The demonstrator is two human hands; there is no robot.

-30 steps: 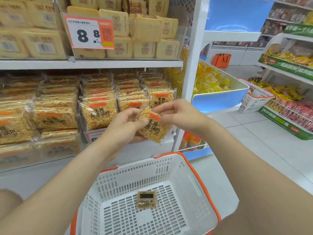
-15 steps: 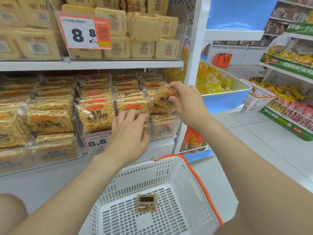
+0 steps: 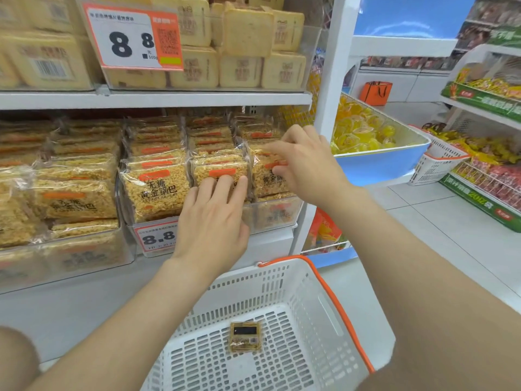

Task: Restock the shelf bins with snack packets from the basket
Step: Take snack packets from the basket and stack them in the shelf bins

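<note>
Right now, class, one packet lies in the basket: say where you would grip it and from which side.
Probably from straight above, pinching two opposite edges. The packet lies flat, label up, in the middle of the floor of the basket, whose walls block a sideways approach; only its edges offer purchase.

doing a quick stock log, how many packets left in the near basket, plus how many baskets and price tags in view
packet in the near basket: 1
white baskets, near one and far basket: 2
price tags, upper price tag and lower price tag: 2
total: 5
</note>
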